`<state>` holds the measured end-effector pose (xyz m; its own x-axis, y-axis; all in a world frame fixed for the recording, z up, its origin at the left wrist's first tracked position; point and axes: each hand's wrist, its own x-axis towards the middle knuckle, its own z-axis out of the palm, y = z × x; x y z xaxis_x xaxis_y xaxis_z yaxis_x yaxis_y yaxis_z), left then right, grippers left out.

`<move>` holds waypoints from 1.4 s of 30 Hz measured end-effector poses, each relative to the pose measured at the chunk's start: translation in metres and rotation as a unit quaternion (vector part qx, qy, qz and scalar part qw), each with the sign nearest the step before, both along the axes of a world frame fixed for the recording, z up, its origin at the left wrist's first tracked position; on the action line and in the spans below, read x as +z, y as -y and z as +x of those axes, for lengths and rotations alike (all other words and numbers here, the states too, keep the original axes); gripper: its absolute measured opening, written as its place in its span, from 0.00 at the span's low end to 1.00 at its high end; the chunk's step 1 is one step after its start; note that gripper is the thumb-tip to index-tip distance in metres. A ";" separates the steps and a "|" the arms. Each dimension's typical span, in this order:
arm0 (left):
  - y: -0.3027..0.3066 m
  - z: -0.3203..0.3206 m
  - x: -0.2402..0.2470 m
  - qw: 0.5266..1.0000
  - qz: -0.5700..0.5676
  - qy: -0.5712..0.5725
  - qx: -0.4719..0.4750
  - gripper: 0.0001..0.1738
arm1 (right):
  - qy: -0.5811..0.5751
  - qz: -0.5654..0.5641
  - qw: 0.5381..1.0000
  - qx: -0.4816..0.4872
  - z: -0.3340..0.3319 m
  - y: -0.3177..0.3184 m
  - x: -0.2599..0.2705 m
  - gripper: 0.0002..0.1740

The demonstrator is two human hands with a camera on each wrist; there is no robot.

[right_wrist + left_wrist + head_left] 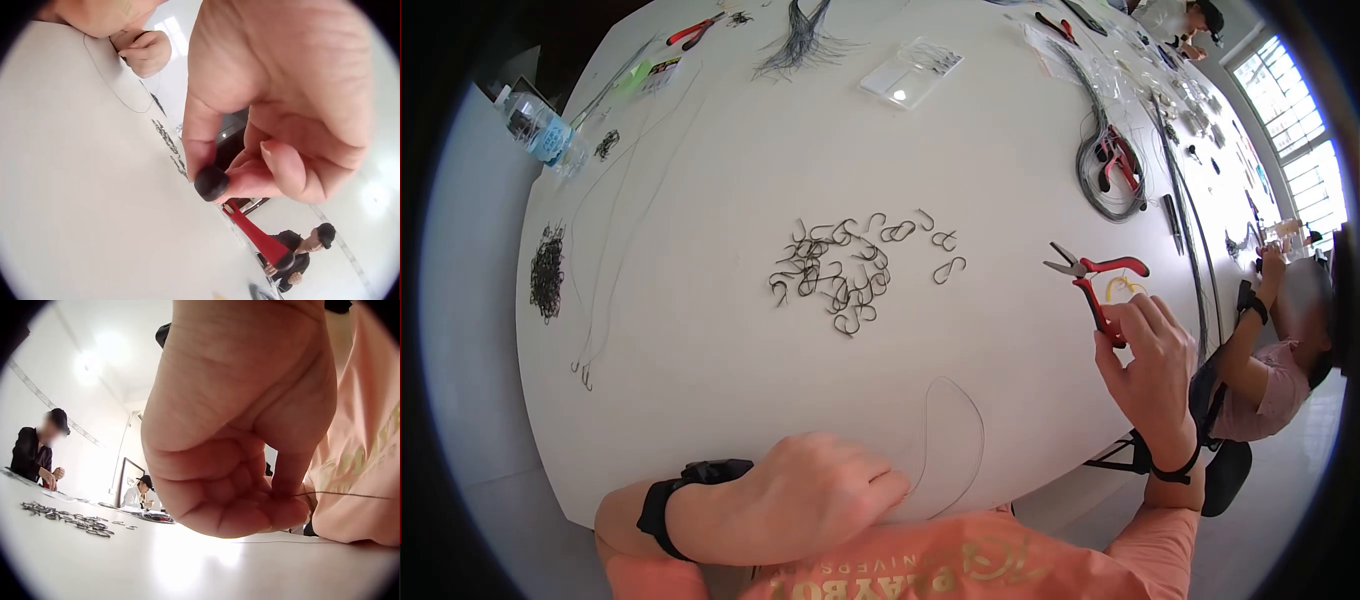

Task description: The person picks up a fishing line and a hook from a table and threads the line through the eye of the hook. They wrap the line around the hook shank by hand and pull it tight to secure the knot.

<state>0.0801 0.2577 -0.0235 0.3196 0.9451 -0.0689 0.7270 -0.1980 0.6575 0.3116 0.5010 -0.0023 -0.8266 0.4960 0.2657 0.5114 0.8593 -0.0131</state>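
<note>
My left hand [825, 495], low at the table's front edge, pinches the end of a thin wire [350, 494] between thumb and fingers. In the head view the wire loops to the right, close over the white table. At the right, my right hand [1150, 360] pinches one red handle of a pair of pliers [1080, 269] near its black end [211, 183]. The pliers' handles are spread, and the jaws point up and left with nothing between them. A loose pile of dark fish hooks [810, 262] lies mid-table, beyond both hands.
A denser dark pile [547, 275] and hooks on long lines [585, 375] lie left, below a water bottle [550, 135]. A clear plastic box [910, 72] and bundled wires [800, 40] are farther back. Coiled wire with more pliers [1120, 165] lies right. Other people sit around the table.
</note>
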 end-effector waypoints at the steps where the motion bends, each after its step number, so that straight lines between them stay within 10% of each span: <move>1: -0.001 0.000 0.000 1.000 0.015 0.000 0.005 0.04 | 0.010 -0.010 1.000 -0.010 0.004 0.002 -0.007 0.09; 11: -0.002 -0.001 0.016 0.999 0.015 -0.012 0.034 0.06 | 0.006 -0.064 0.993 0.094 -0.018 0.011 -0.002 0.25; 14: -0.004 0.002 0.013 0.995 0.056 0.007 0.078 0.06 | 0.005 -0.430 0.869 0.243 -0.042 0.046 0.030 0.28; 21: -0.002 -0.022 0.035 0.993 0.054 0.035 0.101 0.04 | 0.013 -0.416 0.815 0.403 -0.064 0.041 0.024 0.21; 31: 0.018 -0.069 0.062 0.984 0.051 0.081 0.152 0.09 | 0.011 -0.219 0.973 -0.071 -0.012 -0.021 0.039 0.05; 40: 0.015 -0.062 0.052 0.967 0.077 0.009 0.242 0.08 | 0.096 -0.119 0.957 -0.247 0.006 -0.061 0.027 0.09; 42: 0.006 -0.054 0.045 0.964 0.108 -0.004 0.243 0.09 | 0.059 -0.004 0.985 -0.161 0.021 -0.060 0.014 0.12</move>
